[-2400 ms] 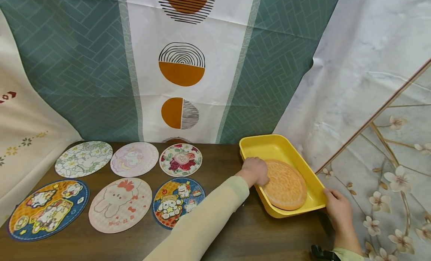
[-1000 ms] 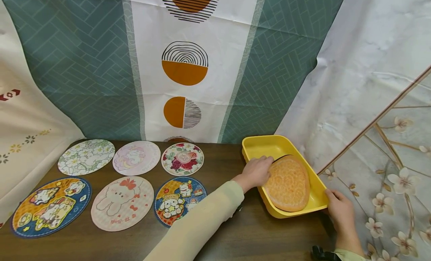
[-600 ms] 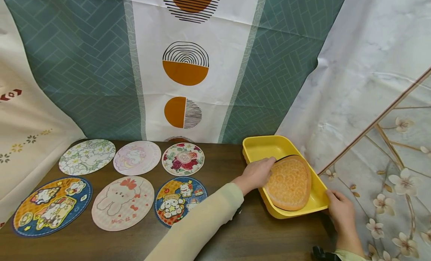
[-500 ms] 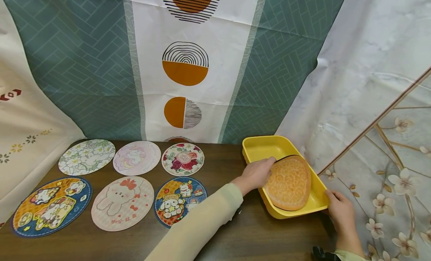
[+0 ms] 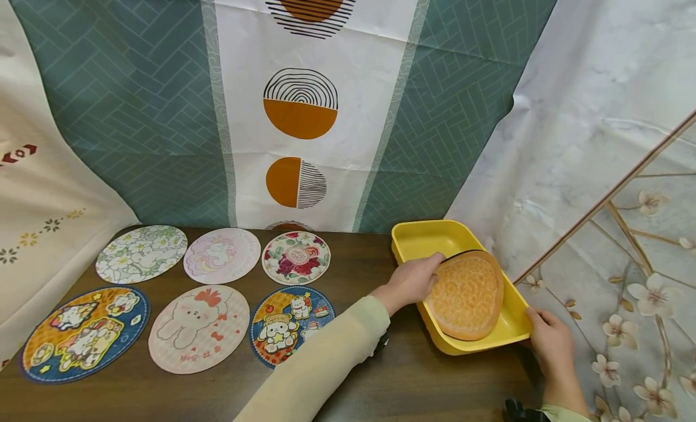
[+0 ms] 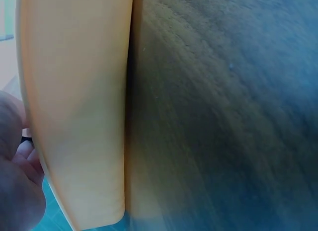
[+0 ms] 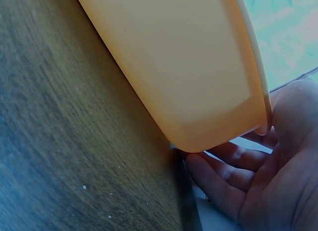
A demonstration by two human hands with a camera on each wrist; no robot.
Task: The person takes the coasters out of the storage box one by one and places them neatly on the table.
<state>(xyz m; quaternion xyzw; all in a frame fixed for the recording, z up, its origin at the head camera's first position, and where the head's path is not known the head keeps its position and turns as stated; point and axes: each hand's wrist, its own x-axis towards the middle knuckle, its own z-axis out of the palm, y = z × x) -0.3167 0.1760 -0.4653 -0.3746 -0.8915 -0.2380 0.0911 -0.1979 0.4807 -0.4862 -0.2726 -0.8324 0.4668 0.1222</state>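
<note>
A yellow plastic tray (image 5: 435, 227) stands at the right of the table, slightly turned. Inside it lies a round orange-brown mat (image 5: 467, 298) with a bread-like print and a dark edge. My left hand (image 5: 410, 281) reaches over the tray's left rim and pinches the mat's far-left edge, which is bent upward. In the left wrist view, the fingers (image 6: 32, 159) hold a thin dark edge behind the rim. My right hand (image 5: 550, 340) grips the tray's near-right corner, thumb at the rim and fingers curled under it, as the right wrist view shows.
Several round printed mats lie in two rows at the left, among them a floral one (image 5: 296, 257), a pink rabbit one (image 5: 199, 329) and a blue-and-orange one (image 5: 292, 325). Patterned cloths (image 5: 413, 138) hang behind and at both sides of the brown wooden table (image 5: 424, 386).
My left hand has shifted slightly right and now pinches the mat's edge, which has risen from lying flat. The right hand keeps its grip. Little differs over the last half second.
</note>
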